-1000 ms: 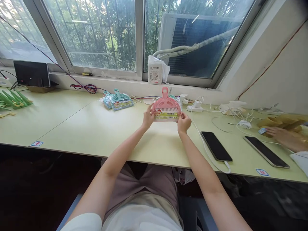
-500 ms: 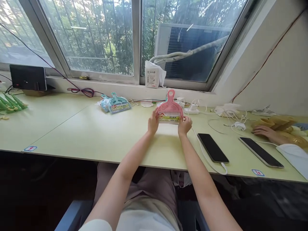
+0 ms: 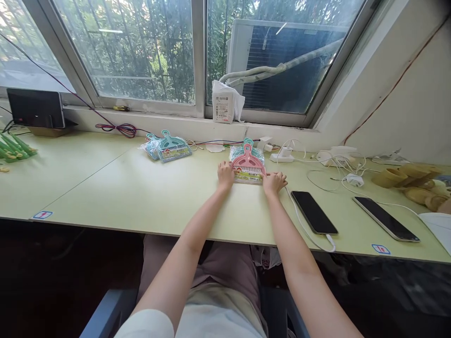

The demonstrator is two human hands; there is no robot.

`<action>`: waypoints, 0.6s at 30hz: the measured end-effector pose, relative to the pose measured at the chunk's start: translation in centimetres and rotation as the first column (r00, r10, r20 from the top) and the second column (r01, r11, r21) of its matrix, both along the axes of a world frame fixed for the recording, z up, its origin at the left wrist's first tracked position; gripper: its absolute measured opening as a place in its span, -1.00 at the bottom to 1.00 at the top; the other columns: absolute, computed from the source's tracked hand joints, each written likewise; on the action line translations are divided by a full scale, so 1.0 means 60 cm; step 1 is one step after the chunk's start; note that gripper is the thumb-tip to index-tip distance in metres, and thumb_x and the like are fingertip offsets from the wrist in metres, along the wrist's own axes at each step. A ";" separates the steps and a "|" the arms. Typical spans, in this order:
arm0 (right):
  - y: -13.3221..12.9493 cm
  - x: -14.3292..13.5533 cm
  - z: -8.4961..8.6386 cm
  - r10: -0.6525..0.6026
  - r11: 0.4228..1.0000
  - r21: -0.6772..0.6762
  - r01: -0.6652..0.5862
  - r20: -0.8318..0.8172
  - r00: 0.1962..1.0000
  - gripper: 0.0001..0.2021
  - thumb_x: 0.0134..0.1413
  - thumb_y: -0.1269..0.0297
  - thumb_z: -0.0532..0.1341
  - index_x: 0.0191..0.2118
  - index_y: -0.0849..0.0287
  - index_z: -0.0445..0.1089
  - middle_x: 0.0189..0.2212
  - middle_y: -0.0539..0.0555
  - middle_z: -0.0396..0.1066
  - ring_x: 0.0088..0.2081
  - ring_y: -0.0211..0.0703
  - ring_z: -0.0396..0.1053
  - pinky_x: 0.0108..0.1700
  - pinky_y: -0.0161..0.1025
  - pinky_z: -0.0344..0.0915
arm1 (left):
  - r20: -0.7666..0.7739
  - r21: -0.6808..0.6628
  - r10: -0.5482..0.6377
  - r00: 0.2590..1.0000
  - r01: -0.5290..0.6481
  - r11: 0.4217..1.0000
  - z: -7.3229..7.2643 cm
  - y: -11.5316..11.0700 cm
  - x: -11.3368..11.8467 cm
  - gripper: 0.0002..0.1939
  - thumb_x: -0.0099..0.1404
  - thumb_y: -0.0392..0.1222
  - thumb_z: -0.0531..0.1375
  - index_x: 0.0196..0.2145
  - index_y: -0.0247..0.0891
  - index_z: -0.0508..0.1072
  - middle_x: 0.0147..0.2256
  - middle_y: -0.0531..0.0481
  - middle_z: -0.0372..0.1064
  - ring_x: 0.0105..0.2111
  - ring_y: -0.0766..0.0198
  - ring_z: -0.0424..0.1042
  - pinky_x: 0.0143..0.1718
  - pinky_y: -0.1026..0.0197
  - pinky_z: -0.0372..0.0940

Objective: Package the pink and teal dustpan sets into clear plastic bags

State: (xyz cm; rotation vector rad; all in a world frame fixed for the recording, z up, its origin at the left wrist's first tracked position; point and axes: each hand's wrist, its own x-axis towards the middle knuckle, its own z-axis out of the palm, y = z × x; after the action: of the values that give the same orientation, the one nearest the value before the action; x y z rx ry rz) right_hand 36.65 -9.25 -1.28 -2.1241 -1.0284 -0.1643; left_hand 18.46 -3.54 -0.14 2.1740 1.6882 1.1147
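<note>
A pink mini dustpan-and-brush set (image 3: 248, 163) in clear packaging lies on the table before me, its handle pointing toward the window. My left hand (image 3: 225, 174) has its fingers closed at the set's left edge. At the opposite edge, my right hand (image 3: 275, 182) pinches the package's lower right corner with the thumb side. Directly behind the pink set, partly covered by it, is a teal dustpan set (image 3: 248, 142) in plastic wrap. Further left, several blue-green dustpan sets (image 3: 173, 146) lie together in clear wrap.
Right of my hand lie a charging phone (image 3: 313, 212) and a second phone (image 3: 385, 218). A power strip (image 3: 282, 157) and tangled white cables run along the back. A tablet (image 3: 35, 109) stands far left; brownish-yellow items (image 3: 405, 177) sit far right. The table's front edge (image 3: 141, 231) is near me.
The pink set has tipped down from nearly upright to lying flat, both hands lowering with it. The teal set behind it now shows. Another person's hand at the far right has withdrawn from the brownish-yellow items.
</note>
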 end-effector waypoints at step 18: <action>0.040 -0.043 -0.008 0.222 0.968 0.006 -0.252 0.450 0.865 -0.53 0.29 0.53 -0.13 0.21 0.08 0.21 0.35 0.20 0.05 0.39 0.00 -0.17 0.35 0.30 -0.24 | -0.127 -0.051 0.019 0.992 -0.025 0.998 0.003 0.012 -0.006 -0.27 0.34 0.21 0.14 0.32 -0.20 0.14 0.21 -0.27 0.24 0.23 -0.02 0.17 0.25 -0.02 0.00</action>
State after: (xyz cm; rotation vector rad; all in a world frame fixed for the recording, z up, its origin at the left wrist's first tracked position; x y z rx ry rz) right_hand 34.08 -6.87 -1.74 -1.9198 -1.5208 -0.5789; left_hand 18.13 -2.80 0.02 2.2421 1.7756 0.9445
